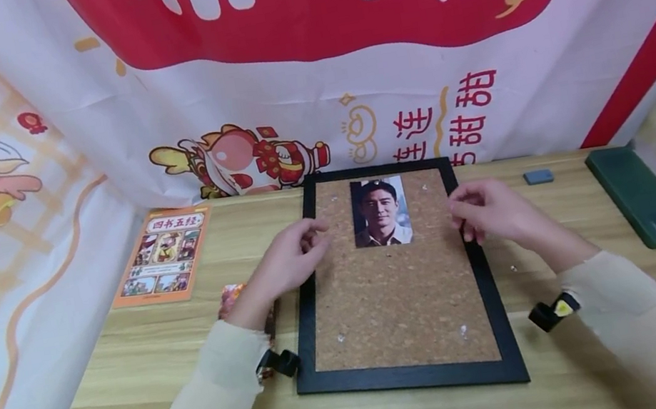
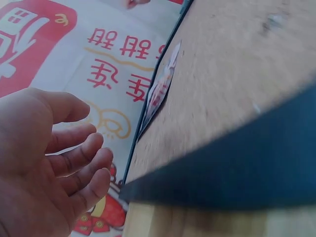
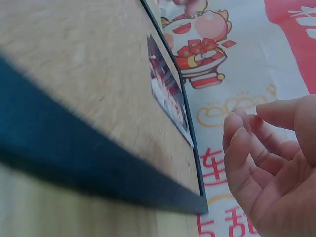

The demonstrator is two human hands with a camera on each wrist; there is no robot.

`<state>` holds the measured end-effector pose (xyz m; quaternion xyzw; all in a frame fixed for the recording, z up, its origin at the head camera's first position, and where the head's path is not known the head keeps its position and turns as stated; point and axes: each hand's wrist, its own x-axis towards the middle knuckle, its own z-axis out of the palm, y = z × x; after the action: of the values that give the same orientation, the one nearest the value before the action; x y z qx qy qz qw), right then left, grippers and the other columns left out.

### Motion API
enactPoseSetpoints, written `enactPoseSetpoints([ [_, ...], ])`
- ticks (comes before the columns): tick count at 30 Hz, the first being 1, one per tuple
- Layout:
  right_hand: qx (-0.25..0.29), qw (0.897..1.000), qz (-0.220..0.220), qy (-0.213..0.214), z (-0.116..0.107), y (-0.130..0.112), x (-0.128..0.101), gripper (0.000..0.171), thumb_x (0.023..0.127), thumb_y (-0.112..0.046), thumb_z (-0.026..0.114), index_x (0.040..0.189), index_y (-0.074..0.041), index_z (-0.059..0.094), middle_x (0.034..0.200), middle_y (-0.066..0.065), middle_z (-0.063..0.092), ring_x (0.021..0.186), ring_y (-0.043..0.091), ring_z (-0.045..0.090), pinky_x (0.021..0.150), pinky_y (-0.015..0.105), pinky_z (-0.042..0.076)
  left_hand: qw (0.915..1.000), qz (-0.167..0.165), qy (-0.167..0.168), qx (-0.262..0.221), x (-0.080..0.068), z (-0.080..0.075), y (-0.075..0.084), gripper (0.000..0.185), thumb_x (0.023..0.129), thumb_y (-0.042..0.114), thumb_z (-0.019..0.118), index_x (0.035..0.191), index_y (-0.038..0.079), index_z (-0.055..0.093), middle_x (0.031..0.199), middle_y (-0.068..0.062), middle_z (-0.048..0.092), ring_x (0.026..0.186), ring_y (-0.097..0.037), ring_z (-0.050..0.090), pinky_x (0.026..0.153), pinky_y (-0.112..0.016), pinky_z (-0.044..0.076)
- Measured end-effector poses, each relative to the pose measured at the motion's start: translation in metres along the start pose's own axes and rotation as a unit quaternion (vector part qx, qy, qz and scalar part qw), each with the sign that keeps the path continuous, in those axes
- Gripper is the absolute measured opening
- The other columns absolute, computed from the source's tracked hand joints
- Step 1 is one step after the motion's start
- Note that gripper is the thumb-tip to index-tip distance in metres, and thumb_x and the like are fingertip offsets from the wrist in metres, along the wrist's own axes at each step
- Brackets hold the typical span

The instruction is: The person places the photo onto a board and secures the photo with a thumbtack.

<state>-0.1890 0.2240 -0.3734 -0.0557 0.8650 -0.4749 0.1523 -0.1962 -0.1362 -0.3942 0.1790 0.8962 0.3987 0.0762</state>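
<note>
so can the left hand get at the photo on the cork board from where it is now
Probably yes. The left hand hovers open over the cork board's left edge, the photo lies just beside it, and nothing stands between them. The right hand is on the far side.

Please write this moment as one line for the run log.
left hand: open, at cork board left edge | right hand: open, at right edge | photo: lying on board, top centre | both hands hold nothing

A cork board lies mid-table, a photo on its far part. A booklet lies to its left; a small block and a flat case lie to its right.
</note>
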Motion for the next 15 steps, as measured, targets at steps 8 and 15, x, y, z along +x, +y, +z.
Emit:
enactPoseSetpoints([
  [8, -0.043, 0.999, -0.001, 0.004, -0.012, 0.028, -0.035, 0.039, 0.096, -0.040, 0.054, 0.110, -0.004, 0.058, 0.089, 0.017, 0.064, 0.069, 0.027, 0.062, 0.058, 0.038, 0.054, 0.9995, -0.023, 0.008, 0.022, -0.040, -0.019, -0.015, 0.030, 0.096, 0.029, 0.055, 0.121, 0.013, 0.059, 0.091, 0.002, 0.058, 0.078, -0.016, 0.056, 0.066, -0.035, 0.048],
  [15, -0.072, 0.996, 0.051, -0.004, -0.016, 0.056, -0.056, 0.036, 0.096, -0.039, 0.055, 0.112, -0.007, 0.058, 0.085, 0.014, 0.062, 0.068, 0.025, 0.059, 0.057, 0.036, 0.053, 0.9909, -0.061, 0.036, 0.115, -0.075, -0.032, -0.031, 0.034, 0.095, 0.031, 0.057, 0.121, 0.009, 0.060, 0.093, 0.000, 0.059, 0.079, -0.015, 0.056, 0.070, -0.033, 0.048],
])
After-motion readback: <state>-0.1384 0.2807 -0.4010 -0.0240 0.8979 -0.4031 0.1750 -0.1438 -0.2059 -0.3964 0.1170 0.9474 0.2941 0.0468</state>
